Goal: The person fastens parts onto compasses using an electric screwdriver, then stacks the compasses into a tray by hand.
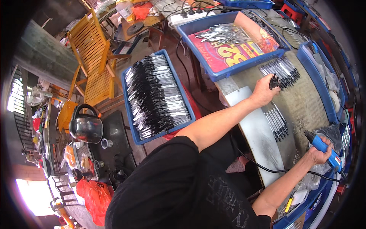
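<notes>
My left hand (263, 92) is closed around a small bunch of pens, whose black ends (273, 81) stick out above the fingers. My right hand (319, 153) grips a blue electric screwdriver (334, 160) with a black nose, tilted up and to the left. On the worktable between my hands lies a row of clear-barrelled pens (275, 123) with black ends. Just beyond my left hand is a larger row of similar pens (282, 70). The screwdriver's tip is apart from both rows.
A blue tray (213, 76) of loose silvery parts stands at the table's far end. Left of my arm, another blue tray (127, 110) is packed with pens. A black cable (263, 166) crosses near my right forearm. Farther left are a wooden chair (93, 72) and a kettle (87, 128).
</notes>
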{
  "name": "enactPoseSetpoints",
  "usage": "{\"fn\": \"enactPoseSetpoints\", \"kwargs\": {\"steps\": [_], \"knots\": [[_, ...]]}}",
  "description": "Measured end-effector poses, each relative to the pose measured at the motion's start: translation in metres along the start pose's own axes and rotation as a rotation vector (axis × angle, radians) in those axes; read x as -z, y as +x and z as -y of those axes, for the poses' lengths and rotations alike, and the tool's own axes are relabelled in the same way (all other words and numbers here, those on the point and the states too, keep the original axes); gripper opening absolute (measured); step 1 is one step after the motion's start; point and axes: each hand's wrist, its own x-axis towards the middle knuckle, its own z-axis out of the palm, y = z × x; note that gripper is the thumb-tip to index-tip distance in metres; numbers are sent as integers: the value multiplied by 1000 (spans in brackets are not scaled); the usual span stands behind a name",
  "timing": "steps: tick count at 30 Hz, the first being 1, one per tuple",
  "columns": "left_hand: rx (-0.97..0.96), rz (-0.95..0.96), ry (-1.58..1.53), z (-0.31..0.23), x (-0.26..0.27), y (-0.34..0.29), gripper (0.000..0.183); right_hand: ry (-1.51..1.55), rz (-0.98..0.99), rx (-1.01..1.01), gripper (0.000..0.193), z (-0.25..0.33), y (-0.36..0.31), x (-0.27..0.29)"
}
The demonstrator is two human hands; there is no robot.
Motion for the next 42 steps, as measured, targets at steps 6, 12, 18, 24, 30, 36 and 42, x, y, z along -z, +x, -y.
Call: {"fn": "enactPoseSetpoints", "kwargs": {"steps": [6, 12, 18, 24, 30, 36, 42], "knots": [[22, -89, -455, -40, 13, -21, 19, -58, -39, 45, 16, -2, 7, 6], [43, -134, -499, -83, 68, -65, 20, -41, -28, 45, 18, 2, 14, 17], [33, -384, -225, -97, 173, -100, 17, -57, -27, 50, 17, 2, 18, 14], [9, -641, -109, -52, 250, -136, 18, -76, -40, 66, 18, 0, 17, 9], [32, -789, -100, -16, 265, -148, 17, -73, -30, 66, 18, 0, 21, 14], [60, -960, -78, -10, 255, -142, 18, -51, -22, 65, 18, 0, 19, 12], [31, -1051, -35, 6, 257, -140, 19, -38, -30, 55, 19, -1, 20, 12]]}}
